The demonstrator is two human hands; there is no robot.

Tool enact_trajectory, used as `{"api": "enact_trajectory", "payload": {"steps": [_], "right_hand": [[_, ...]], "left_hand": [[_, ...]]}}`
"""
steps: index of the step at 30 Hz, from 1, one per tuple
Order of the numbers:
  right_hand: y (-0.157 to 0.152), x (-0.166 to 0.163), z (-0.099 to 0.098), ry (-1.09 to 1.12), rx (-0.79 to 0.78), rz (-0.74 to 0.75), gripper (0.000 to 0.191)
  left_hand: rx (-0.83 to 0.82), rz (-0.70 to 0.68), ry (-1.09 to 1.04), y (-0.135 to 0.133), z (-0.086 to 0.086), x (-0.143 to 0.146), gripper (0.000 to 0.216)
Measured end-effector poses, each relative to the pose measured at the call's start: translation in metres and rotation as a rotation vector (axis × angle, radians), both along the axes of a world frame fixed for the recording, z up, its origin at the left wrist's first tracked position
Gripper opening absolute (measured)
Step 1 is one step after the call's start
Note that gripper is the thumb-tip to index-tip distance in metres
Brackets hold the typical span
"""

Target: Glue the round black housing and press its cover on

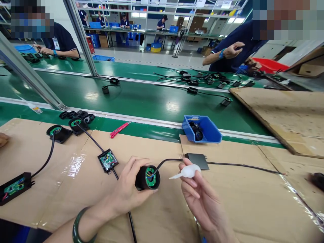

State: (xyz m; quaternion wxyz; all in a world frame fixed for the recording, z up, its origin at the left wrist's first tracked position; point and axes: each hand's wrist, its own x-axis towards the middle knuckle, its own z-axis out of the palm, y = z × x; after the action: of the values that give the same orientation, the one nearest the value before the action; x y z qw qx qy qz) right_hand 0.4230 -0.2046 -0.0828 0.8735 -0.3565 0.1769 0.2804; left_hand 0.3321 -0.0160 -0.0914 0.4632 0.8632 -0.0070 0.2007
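The left hand (pixel 129 189) is wrapped around a short black round part (pixel 147 178), with the fingers curled behind it and the thumb on top. The part is lifted a little above the cardboard-covered counter (pixel 157 216). Its open end faces right, toward the other hand, and inside that end you can see a green ring board (pixel 151 177) with small colored wires. A black cable (pixel 227 164) comes out of that end, bends up and runs off to the right across the counter, past a flat grey plate (pixel 197 160). The right hand (pixel 202 199) is just to the right of the part, near it but not touching it. It pinches a small white squeeze bottle (pixel 188 171) between thumb and fingers. The bottle lies almost flat, with its long thin tip (pixel 174 176) pointing left at the open end of the part. The tip is close to the green ring but there is a small gap between them. So the part sits to the left of the bottle tip, and the tip lines up with the open face. Farther back are a blue bin (pixel 205 130), a red knife (pixel 120 129) and more black parts with boards (pixel 108 160). Other people work across the green belt (pixel 141 98).
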Motion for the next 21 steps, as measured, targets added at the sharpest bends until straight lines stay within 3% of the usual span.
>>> {"api": "enact_trajectory", "payload": {"steps": [2,4,7,14,21], "right_hand": [[0.001,0.001,-0.001,-0.062,-0.064,-0.002,0.043],[0.001,0.002,-0.003,-0.127,-0.112,0.01,0.042],[0.001,0.003,-0.005,-0.207,-0.167,0.032,0.038],[0.004,0.003,-0.001,-0.487,-0.35,0.059,0.031],[-0.001,-0.004,0.017,-0.83,-0.662,0.135,0.023]], "left_hand": [[0.028,-0.066,0.01,0.0,0.0,-0.001,0.07],[0.078,-0.09,-0.004,0.0,0.0,-0.002,0.063],[0.162,-0.035,-0.051,0.0,0.001,-0.002,0.049],[0.275,0.027,-0.112,0.003,-0.003,-0.002,0.052],[0.13,-0.006,-0.023,0.002,0.0,0.001,0.056]]}}
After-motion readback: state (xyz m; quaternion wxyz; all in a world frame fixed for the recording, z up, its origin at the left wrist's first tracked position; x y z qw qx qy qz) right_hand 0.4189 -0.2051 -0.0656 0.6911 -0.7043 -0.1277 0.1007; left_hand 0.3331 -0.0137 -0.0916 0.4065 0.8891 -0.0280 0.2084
